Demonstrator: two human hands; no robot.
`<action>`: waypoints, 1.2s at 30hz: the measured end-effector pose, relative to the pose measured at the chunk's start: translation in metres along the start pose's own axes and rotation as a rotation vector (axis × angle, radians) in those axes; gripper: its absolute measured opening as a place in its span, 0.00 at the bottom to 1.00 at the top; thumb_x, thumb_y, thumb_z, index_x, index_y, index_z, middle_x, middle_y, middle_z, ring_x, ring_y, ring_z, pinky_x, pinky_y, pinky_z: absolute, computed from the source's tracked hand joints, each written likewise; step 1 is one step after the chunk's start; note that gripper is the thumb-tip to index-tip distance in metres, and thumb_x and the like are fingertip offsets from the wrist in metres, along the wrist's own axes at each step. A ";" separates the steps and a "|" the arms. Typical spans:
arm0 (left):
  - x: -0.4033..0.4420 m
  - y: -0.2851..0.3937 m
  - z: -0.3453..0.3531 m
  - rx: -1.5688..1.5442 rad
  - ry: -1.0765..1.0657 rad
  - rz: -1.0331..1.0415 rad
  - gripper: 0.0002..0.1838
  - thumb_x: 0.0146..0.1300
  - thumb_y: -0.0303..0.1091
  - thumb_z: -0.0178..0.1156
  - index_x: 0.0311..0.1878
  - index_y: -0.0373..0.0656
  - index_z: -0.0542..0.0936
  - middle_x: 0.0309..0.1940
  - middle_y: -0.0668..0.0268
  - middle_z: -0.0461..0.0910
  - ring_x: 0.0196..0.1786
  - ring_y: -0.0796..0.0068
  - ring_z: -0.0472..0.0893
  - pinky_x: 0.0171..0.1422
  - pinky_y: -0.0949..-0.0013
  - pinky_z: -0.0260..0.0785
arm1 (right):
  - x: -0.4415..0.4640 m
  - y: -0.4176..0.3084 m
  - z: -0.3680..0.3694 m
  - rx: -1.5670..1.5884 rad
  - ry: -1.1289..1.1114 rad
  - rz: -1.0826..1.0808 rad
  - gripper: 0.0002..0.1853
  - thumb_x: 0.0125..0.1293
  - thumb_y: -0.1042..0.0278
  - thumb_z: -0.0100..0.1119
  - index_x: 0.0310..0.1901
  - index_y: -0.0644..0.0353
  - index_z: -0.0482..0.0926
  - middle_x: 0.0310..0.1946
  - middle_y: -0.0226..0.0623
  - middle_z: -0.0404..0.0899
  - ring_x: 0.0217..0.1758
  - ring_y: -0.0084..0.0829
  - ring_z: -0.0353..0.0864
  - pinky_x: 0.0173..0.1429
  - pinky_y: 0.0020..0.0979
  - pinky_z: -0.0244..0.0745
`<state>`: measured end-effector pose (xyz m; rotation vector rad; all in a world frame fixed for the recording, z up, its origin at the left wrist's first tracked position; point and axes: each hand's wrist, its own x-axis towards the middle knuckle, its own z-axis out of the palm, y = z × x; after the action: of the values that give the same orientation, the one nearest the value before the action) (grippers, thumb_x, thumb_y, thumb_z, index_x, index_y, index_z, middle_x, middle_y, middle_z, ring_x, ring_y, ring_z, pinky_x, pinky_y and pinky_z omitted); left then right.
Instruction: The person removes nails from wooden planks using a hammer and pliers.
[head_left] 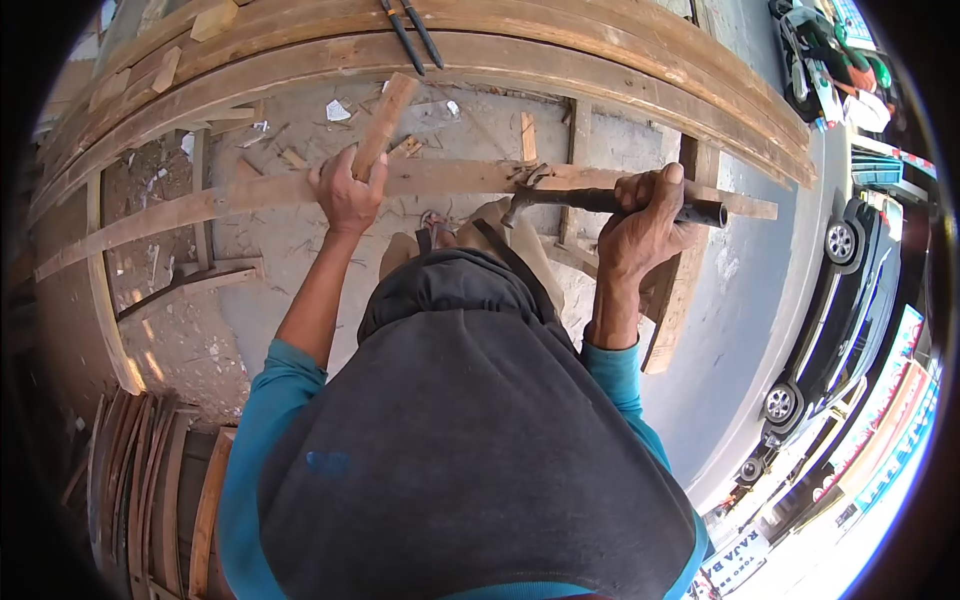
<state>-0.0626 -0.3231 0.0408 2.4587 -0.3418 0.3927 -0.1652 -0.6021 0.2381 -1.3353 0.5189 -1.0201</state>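
My left hand [347, 196] is closed round the lower end of a short wooden strip [387, 115], which slants up and away from me. Beneath that hand a long thin plank [240, 198] runs across in front of my body. My right hand [645, 222] grips a hammer [575, 199] by its dark handle, thumb on top. The hammer's head lies over the plank, to the right of my left hand; whether they touch I cannot tell.
Long stacked beams [560, 65] form a bench ahead, with a pair of dark tool handles [412, 35] on it. Wood scraps litter the concrete floor [300, 130]. Boards [150, 480] stand at lower left. A parked car [840, 310] and a motorcycle [815, 65] are on the right.
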 end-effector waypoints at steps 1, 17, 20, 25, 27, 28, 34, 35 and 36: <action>0.002 -0.001 0.000 -0.009 -0.003 0.005 0.20 0.59 0.49 0.70 0.41 0.41 0.83 0.33 0.57 0.84 0.40 0.53 0.82 0.62 0.52 0.64 | -0.001 0.002 0.001 -0.017 -0.025 -0.028 0.16 0.75 0.64 0.64 0.31 0.59 0.70 0.19 0.31 0.69 0.19 0.21 0.67 0.26 0.27 0.67; -0.021 0.054 -0.055 -0.453 -0.075 -0.407 0.21 0.68 0.44 0.67 0.51 0.34 0.82 0.34 0.56 0.82 0.36 0.62 0.80 0.44 0.63 0.73 | 0.109 -0.008 -0.047 0.017 -0.259 0.402 0.19 0.75 0.54 0.65 0.32 0.55 0.70 0.21 0.24 0.63 0.20 0.19 0.61 0.25 0.25 0.61; -0.065 0.093 -0.071 -0.441 -0.277 -0.267 0.23 0.62 0.39 0.72 0.55 0.34 0.82 0.39 0.53 0.84 0.42 0.59 0.84 0.48 0.61 0.76 | 0.129 -0.031 -0.048 0.021 -0.445 0.490 0.20 0.75 0.50 0.63 0.34 0.59 0.73 0.20 0.25 0.62 0.20 0.19 0.61 0.25 0.24 0.59; -0.116 0.183 -0.021 -0.377 -0.535 -0.188 0.27 0.57 0.38 0.77 0.58 0.38 0.82 0.45 0.51 0.86 0.48 0.51 0.86 0.53 0.55 0.79 | 0.162 -0.044 -0.036 0.105 -0.820 0.414 0.22 0.78 0.51 0.58 0.37 0.66 0.75 0.19 0.29 0.64 0.20 0.20 0.61 0.26 0.24 0.59; -0.121 0.220 0.011 -0.404 -0.448 -0.285 0.28 0.57 0.39 0.76 0.59 0.38 0.82 0.45 0.51 0.85 0.49 0.50 0.86 0.54 0.55 0.79 | 0.181 -0.040 -0.029 0.201 -0.950 0.395 0.21 0.77 0.52 0.59 0.37 0.66 0.76 0.19 0.30 0.67 0.20 0.19 0.63 0.24 0.24 0.59; -0.118 0.234 0.028 -0.454 -0.384 -0.330 0.28 0.57 0.40 0.76 0.59 0.39 0.81 0.45 0.51 0.85 0.49 0.49 0.86 0.56 0.54 0.79 | 0.188 -0.037 -0.023 0.225 -0.983 0.415 0.21 0.77 0.52 0.59 0.37 0.66 0.76 0.19 0.30 0.67 0.20 0.19 0.63 0.24 0.24 0.59; -0.117 0.284 0.102 -0.223 -0.354 -0.635 0.23 0.63 0.43 0.69 0.54 0.38 0.78 0.44 0.45 0.83 0.47 0.41 0.83 0.50 0.48 0.76 | 0.189 0.000 0.014 0.138 -1.369 0.413 0.21 0.76 0.50 0.62 0.35 0.64 0.75 0.23 0.30 0.70 0.21 0.17 0.64 0.25 0.22 0.61; -0.121 0.289 0.107 -0.219 -0.341 -0.657 0.23 0.63 0.43 0.69 0.54 0.38 0.78 0.44 0.45 0.83 0.47 0.41 0.83 0.50 0.48 0.76 | 0.182 0.005 0.019 0.056 -1.420 0.392 0.22 0.75 0.49 0.63 0.34 0.62 0.76 0.22 0.29 0.70 0.21 0.17 0.65 0.25 0.22 0.61; -0.123 0.292 0.113 -0.247 -0.277 -0.653 0.22 0.64 0.43 0.68 0.53 0.38 0.77 0.42 0.44 0.82 0.45 0.40 0.82 0.49 0.47 0.74 | 0.175 0.011 0.026 -0.026 -1.465 0.361 0.23 0.75 0.48 0.63 0.32 0.61 0.76 0.21 0.27 0.70 0.21 0.17 0.66 0.25 0.22 0.61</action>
<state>-0.2506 -0.6006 0.0670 2.2202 0.2903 -0.2543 -0.0537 -0.7352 0.2737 -1.5556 -0.3532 0.3821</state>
